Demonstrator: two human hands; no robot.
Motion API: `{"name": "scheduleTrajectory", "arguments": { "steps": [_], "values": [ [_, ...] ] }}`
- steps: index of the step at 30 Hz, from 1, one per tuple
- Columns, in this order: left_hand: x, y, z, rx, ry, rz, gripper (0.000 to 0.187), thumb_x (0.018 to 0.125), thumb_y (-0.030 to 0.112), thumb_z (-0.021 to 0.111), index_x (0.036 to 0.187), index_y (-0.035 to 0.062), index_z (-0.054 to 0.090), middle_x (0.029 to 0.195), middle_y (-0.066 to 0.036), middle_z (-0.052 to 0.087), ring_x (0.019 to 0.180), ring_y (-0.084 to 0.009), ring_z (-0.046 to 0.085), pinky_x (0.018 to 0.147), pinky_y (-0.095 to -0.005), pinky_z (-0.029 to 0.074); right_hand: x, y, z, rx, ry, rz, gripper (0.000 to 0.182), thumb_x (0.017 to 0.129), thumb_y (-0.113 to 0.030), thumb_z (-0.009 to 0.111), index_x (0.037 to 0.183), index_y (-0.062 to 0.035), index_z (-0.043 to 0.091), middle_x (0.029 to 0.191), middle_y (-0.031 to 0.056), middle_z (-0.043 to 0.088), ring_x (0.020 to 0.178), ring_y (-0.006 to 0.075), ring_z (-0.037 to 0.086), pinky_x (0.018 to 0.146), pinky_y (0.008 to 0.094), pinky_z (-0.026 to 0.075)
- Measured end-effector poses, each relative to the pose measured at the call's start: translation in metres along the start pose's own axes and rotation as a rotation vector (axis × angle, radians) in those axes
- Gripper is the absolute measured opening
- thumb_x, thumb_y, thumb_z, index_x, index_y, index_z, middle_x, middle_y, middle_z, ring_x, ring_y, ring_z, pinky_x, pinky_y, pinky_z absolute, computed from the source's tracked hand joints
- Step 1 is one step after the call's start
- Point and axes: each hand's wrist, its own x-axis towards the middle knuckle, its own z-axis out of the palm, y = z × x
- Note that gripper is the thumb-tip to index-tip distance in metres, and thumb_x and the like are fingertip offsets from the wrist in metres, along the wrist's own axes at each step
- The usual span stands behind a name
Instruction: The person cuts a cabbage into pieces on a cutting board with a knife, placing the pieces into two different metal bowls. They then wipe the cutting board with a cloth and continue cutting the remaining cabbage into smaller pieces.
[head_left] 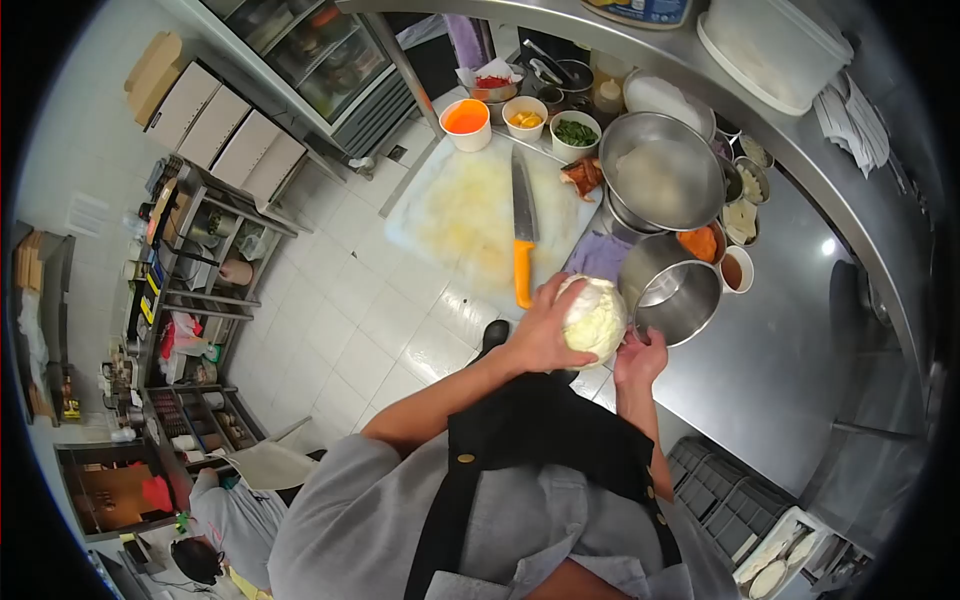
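A pale round cabbage-like vegetable [594, 322] is in my left hand [545, 325], whose fingers wrap round its left side. My right hand [640, 358] is at the lower right of it, thumb and fingers at the rim of an empty-looking steel bowl [685, 305]; the fingers look closed, and the bowl seems tilted. A knife [524, 225] with an orange handle lies on the stained white cutting board [450, 215], left of the vegetable. A purple cloth [598, 256] lies between board and bowl.
Behind stand a large steel bowl [661, 170], an orange-filled tub [466, 122], a cup of greens [575, 134] and browned food [582, 177]. A sauce cup [737, 270] is at right. A shelf edge [790, 140] overhangs the counter. Another person [235, 525] is at lower left.
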Motion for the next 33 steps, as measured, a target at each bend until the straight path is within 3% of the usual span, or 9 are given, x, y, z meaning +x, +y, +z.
{"name": "scheduleTrajectory", "arguments": {
  "steps": [4,8,15,17,21,25,28,31,33],
  "values": [
    [-0.009,0.000,-0.088,0.185,-0.007,-0.113,0.108,0.056,0.044,0.089,0.145,0.0073,0.039,0.145,-0.028,0.034,0.134,-0.0467,0.036,0.111,-0.0492,0.035,-0.053,0.029,0.038,0.044,-0.112,0.096,0.025,0.089,-0.014,0.048,0.109,0.0011,0.047,0.101,0.0169,0.059,0.092,0.0395,0.065,0.083,0.0633,0.052],
    [0.018,-0.063,-0.148,0.374,-0.123,-0.256,0.105,0.055,0.048,0.088,0.142,0.0069,0.044,0.141,-0.027,0.041,0.126,-0.0451,0.046,0.106,-0.0473,0.042,-0.015,0.038,0.021,-0.349,0.057,0.047,0.029,0.089,-0.015,0.044,0.105,0.0083,0.048,0.090,0.0211,0.060,0.083,0.0439,0.069,0.064,0.0526,0.059],
    [0.090,-0.108,-0.183,0.315,-0.458,-0.377,0.111,0.063,0.070,0.076,0.142,0.0004,0.042,0.138,-0.027,0.046,0.125,-0.0414,0.051,0.103,-0.0436,0.045,0.000,0.007,0.057,-1.059,0.215,-0.120,0.051,0.090,-0.039,0.059,0.123,-0.0008,0.050,0.077,0.0142,0.065,0.060,0.0277,0.068,0.054,0.0340,0.054],
    [0.108,-0.120,-0.184,0.230,-0.475,-0.358,0.110,0.067,0.073,0.071,0.141,-0.0031,0.042,0.139,-0.028,0.046,0.128,-0.0392,0.050,0.105,-0.0423,0.043,-0.002,0.020,0.049,-1.706,0.652,-1.048,0.052,0.090,-0.033,0.065,0.132,-0.0066,0.050,0.080,0.0094,0.064,0.069,0.0188,0.065,0.062,0.0293,0.053],
    [0.108,-0.157,-0.183,-0.028,-0.287,-0.173,0.092,0.079,0.063,0.068,0.138,-0.0038,0.046,0.136,-0.026,0.050,0.126,-0.0395,0.050,0.106,-0.0441,0.041,-0.068,0.095,0.107,-1.268,-0.149,-0.651,0.054,0.085,-0.004,0.071,0.136,-0.0099,0.053,0.093,0.0021,0.064,0.083,0.0102,0.061,0.071,0.0276,0.051],
    [0.064,-0.200,-0.179,-0.320,0.144,0.052,0.060,0.089,0.035,0.069,0.130,-0.0049,0.052,0.130,-0.026,0.053,0.121,-0.0389,0.053,0.104,-0.0430,0.041,-0.044,0.197,0.144,-0.815,-0.492,-0.427,0.069,0.095,-0.020,0.065,0.153,-0.0110,0.030,0.139,0.0168,0.046,0.120,0.0218,0.052,0.096,0.0347,0.047],
    [0.034,-0.215,-0.161,-0.485,0.239,-0.124,0.057,0.088,0.032,0.070,0.128,-0.0042,0.052,0.128,-0.026,0.053,0.120,-0.0395,0.052,0.104,-0.0433,0.040,-0.039,0.218,0.160,-0.960,-0.425,-0.568,0.070,0.096,-0.022,0.062,0.153,-0.0053,0.027,0.149,0.0153,0.039,0.131,0.0234,0.043,0.109,0.0352,0.036],
    [0.042,-0.205,-0.182,-0.310,0.296,-0.020,0.061,0.083,0.027,0.074,0.130,-0.0027,0.048,0.128,-0.025,0.051,0.119,-0.0392,0.050,0.105,-0.0434,0.039,-0.056,0.205,0.187,-0.552,-0.472,-0.150,0.068,0.095,-0.021,0.063,0.151,-0.0011,0.030,0.146,0.0151,0.043,0.130,0.0235,0.046,0.108,0.0347,0.037],
    [0.039,-0.189,-0.195,-0.140,0.374,0.081,0.067,0.080,0.024,0.078,0.132,-0.0018,0.045,0.128,-0.023,0.048,0.120,-0.0386,0.047,0.105,-0.0436,0.038,-0.020,0.207,0.175,-0.645,-0.649,-0.239,0.066,0.095,-0.022,0.062,0.151,-0.0021,0.033,0.142,0.0145,0.049,0.127,0.0225,0.049,0.102,0.0349,0.043]
  ]
}}
